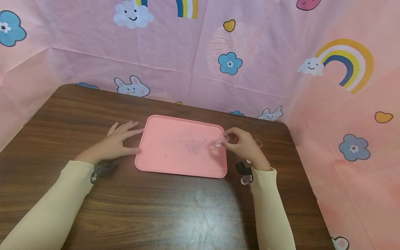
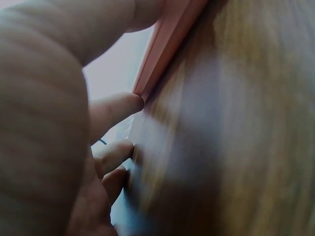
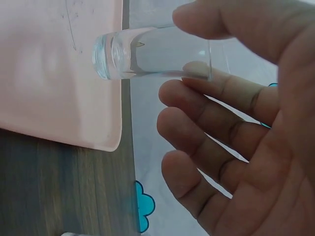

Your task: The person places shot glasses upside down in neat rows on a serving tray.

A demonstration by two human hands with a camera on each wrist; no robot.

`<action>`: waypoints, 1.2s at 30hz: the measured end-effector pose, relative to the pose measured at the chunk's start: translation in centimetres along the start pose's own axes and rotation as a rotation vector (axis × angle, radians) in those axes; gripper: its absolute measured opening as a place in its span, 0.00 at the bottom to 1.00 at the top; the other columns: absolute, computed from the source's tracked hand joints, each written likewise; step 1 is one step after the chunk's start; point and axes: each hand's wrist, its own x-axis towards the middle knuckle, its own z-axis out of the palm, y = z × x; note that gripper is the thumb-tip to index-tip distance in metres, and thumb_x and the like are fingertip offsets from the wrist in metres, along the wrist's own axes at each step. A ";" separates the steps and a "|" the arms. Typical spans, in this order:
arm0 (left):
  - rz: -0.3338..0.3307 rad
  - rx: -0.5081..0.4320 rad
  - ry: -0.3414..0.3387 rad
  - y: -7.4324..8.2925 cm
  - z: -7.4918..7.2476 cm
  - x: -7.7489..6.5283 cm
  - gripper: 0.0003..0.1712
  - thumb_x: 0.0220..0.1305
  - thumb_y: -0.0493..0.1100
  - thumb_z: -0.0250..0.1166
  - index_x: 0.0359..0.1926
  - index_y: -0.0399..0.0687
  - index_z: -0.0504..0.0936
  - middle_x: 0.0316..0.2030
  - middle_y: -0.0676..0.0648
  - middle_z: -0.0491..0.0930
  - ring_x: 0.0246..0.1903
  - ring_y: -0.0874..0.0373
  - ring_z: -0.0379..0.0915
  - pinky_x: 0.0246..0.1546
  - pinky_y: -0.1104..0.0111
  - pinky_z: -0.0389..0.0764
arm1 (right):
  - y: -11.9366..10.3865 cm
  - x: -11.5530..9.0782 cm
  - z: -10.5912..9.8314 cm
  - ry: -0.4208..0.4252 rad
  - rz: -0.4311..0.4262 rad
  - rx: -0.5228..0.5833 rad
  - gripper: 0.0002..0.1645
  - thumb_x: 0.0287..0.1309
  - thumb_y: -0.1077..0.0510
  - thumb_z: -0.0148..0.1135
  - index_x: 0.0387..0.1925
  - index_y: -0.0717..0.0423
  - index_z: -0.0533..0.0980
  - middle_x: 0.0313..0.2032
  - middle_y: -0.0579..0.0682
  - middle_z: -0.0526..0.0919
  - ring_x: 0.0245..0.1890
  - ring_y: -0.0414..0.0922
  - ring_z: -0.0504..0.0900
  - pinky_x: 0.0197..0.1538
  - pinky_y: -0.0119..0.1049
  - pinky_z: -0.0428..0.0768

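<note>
As your spread left hand [image 1: 114, 144] touches the pink tray [image 1: 181, 163], seemingly steadying it, your right hand [image 1: 245, 144] pinches a clear glass [image 3: 162, 51].
Gripping near its mouth, over the tray's right edge, leaves the base free.

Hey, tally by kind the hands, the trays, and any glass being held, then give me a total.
Left hand and right hand: 2
Pink tray: 1
Held clear shot glass: 1
Total: 4
Partly hidden clear items near the right wrist aren't counted.
</note>
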 end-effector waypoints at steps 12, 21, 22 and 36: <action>-0.014 0.000 -0.018 0.4 -0.2 -0.1 0.47 0.50 0.66 0.68 0.69 0.54 0.65 0.72 0.43 0.51 0.72 0.43 0.39 0.67 0.45 0.25 | -0.3 0.3 0.7 -0.031 0.006 0.037 0.17 0.52 0.49 0.70 0.43 0.49 0.78 0.38 0.43 0.79 0.38 0.49 0.78 0.39 0.40 0.78; -0.021 0.004 -0.016 0.2 0.0 0.0 0.48 0.50 0.67 0.68 0.69 0.56 0.65 0.72 0.44 0.50 0.72 0.44 0.39 0.68 0.46 0.25 | -0.4 0.7 1.4 -0.043 0.019 0.091 0.15 0.53 0.51 0.69 0.42 0.48 0.76 0.38 0.44 0.81 0.39 0.46 0.80 0.42 0.40 0.79; -0.022 0.005 -0.016 0.2 0.0 0.0 0.48 0.50 0.67 0.68 0.69 0.56 0.65 0.73 0.44 0.50 0.72 0.44 0.39 0.68 0.46 0.25 | -0.4 0.7 1.5 -0.044 0.021 0.103 0.15 0.54 0.52 0.68 0.42 0.48 0.76 0.39 0.45 0.81 0.39 0.46 0.81 0.43 0.41 0.80; -0.033 0.004 -0.013 0.3 -0.1 0.1 0.48 0.49 0.67 0.68 0.68 0.55 0.65 0.73 0.44 0.51 0.72 0.45 0.39 0.68 0.46 0.25 | -0.7 1.2 2.8 -0.060 -0.004 0.111 0.15 0.55 0.51 0.68 0.42 0.47 0.73 0.36 0.44 0.79 0.37 0.44 0.79 0.39 0.39 0.80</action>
